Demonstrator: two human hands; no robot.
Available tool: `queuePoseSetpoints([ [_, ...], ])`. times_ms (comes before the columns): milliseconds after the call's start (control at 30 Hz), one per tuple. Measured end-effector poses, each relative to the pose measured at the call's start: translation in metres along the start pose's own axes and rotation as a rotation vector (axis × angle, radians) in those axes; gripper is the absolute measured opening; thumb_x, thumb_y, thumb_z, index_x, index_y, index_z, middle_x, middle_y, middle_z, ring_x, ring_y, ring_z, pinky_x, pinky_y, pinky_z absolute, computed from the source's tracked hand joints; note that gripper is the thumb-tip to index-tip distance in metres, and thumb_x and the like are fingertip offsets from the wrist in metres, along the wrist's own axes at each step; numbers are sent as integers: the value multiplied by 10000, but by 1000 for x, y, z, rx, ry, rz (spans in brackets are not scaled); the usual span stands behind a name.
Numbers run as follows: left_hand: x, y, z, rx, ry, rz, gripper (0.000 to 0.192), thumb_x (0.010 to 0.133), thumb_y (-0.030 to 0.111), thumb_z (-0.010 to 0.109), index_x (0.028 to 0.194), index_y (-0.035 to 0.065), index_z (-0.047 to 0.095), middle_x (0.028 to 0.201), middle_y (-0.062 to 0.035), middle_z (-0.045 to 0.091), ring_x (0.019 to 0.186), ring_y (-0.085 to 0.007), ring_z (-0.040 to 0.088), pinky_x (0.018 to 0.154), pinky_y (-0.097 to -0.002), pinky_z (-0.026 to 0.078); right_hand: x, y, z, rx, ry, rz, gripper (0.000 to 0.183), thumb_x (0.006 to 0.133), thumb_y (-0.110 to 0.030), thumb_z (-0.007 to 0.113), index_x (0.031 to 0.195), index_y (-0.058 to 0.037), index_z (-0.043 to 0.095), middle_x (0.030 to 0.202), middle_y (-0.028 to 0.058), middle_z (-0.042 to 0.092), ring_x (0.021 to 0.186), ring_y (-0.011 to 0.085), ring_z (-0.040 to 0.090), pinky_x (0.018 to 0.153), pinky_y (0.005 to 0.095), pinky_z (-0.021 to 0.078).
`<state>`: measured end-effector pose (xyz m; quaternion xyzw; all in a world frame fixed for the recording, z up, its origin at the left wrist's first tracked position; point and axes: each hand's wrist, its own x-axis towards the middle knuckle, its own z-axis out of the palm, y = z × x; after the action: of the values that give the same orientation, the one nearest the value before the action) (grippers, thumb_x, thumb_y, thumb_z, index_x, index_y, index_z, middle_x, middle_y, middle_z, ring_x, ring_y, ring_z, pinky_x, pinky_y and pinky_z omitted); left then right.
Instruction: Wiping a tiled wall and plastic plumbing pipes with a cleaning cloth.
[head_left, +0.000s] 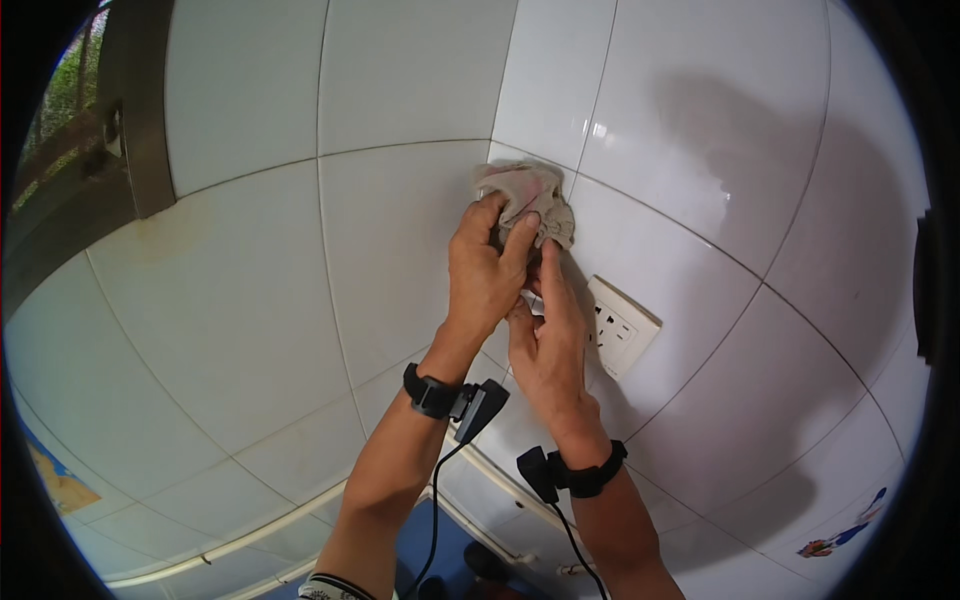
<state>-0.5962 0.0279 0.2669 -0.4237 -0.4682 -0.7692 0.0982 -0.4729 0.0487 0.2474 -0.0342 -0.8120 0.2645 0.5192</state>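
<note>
A crumpled greyish-beige cloth (529, 196) with pinkish patches is against the white tiled wall at the inside corner. My left hand (486, 266) grips its lower left side, thumb lying on the folds. Just below and to the right is my right hand (553, 337), its index fingertip at the cloth's bottom edge and its thumb near the heel of my left hand. Its other fingers are partly hidden, so whether they hold the cloth is unclear. A white wall socket plate (624, 328) sits right of my right hand.
A brown window frame (142, 105) stands at upper left. Off-white pipes (247, 538) run along the walls low down, above a blue floor (427, 536). Both wrists wear black straps with cabled devices (480, 411). A colourful sticker (844, 525) is at lower right.
</note>
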Motion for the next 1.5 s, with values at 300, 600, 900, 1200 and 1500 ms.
queuePoseSetpoints([
  [300,-94,-60,-27,-190,41,-250,286,984,170,738,1122,-68,658,898,-132,721,757,-164,625,674,-332,524,-83,51,22,-206,-154,26,643,922,96,628,1530,106,418,1294,299,644,1063,418,690,803,414,587],
  [600,-25,-19,-9,-44,58,-86,300,975,170,730,1104,-98,691,909,-156,742,789,-166,649,710,-337,541,-23,20,10,-114,-42,-13,701,936,22,668,1551,119,346,1204,326,624,1033,466,675,802,478,588],
  [900,-89,-73,-31,-14,52,-249,377,992,208,706,1202,-105,689,995,-209,767,882,-226,730,801,-349,579,-78,59,27,-200,-203,-10,753,842,142,673,1537,134,384,1125,294,674,978,418,701,815,454,583],
  [1200,-7,-29,-7,51,13,106,384,994,196,706,1267,-62,626,1092,-246,668,971,-382,668,851,-415,539,0,9,8,-231,-53,-32,674,899,81,639,1524,134,391,1229,325,629,1072,475,651,890,481,559],
  [1500,-50,-20,-31,40,-176,-258,488,1042,173,638,1445,-86,546,1408,-253,627,1285,-275,621,1072,-384,502,-39,31,18,-199,-12,-73,702,876,106,669,1529,124,412,1255,308,644,1066,423,689,896,452,579],
])
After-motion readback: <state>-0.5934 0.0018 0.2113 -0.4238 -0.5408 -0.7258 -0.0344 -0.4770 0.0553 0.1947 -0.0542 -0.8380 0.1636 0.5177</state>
